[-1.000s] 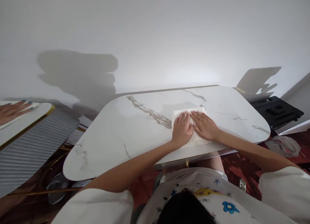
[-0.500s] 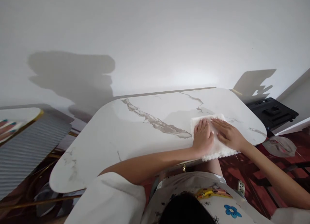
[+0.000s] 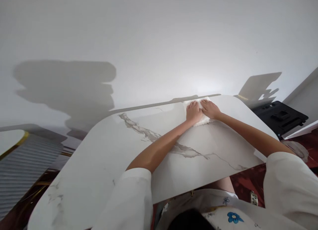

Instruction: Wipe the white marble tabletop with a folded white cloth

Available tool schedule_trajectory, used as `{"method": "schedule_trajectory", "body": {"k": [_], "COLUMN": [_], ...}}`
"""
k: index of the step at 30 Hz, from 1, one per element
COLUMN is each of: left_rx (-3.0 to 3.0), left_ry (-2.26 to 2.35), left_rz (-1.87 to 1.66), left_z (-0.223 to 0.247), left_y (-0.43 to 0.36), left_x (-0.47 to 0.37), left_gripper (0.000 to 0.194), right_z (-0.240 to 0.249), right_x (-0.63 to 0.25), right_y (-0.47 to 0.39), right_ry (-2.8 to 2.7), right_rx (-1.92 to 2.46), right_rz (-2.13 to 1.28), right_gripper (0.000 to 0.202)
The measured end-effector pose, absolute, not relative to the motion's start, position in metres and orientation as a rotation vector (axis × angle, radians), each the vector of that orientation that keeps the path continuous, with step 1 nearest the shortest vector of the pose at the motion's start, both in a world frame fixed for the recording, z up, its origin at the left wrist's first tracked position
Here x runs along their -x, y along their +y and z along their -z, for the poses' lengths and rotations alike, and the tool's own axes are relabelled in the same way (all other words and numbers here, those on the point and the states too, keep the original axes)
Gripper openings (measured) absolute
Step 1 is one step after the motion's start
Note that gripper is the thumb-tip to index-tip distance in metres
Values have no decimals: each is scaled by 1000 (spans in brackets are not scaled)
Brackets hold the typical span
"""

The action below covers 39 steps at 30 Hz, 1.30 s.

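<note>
A white cloth (image 3: 204,120) lies spread on the white marble-patterned table (image 3: 134,147), near its far edge by the wall. My left hand (image 3: 194,113) rests on the cloth's left half, palm down with the fingers pointing away from me. Beside it, my right hand (image 3: 210,109) presses flat on the right half, its fingers angled toward the left hand. Both hands cover much of the cloth, and neither appears to grip it.
A white wall (image 3: 159,51) stands right behind the table. To the right is a black hard case (image 3: 280,117), with a translucent plastic bag (image 3: 296,149) on the red floor near it. A ribbed grey cabinet (image 3: 27,167) with gold trim is at the left.
Both hands have slid the cloth away from me and somewhat left, from the table's near side to its far edge. My arms are now stretched further forward.
</note>
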<state>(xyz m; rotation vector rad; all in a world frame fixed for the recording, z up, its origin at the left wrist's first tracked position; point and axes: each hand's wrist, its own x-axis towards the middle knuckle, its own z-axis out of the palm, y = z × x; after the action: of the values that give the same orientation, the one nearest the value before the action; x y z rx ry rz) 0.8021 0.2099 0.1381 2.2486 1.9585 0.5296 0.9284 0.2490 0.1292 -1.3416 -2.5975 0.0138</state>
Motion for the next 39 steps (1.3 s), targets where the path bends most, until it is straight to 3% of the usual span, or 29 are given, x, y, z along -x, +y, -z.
{"method": "schedule_trajectory", "body": {"k": [9,16,24,39], "left_rx": [-2091,-2180,-2254,-1928], "left_ry": [2161,2144,2065,1761], "left_rz": [-648,-580,-534,-512], "left_z": [-127,-124,-131,-156], "left_y": [274,277,219,56], "left_x": [-799,-835,-862,-883], "left_gripper": [49,50,53,65], "right_z": [-118,-115,-111,-128], "right_x": [-926,-960,-993,-1033], "right_y": [316,320,269,87], "right_ry": [-2521,-2487,-2500,-2522], "right_rx": [1337,1355,1341,1339], "right_rz": [-75,-79,-20,-7], "right_gripper": [50,50,52,53]}}
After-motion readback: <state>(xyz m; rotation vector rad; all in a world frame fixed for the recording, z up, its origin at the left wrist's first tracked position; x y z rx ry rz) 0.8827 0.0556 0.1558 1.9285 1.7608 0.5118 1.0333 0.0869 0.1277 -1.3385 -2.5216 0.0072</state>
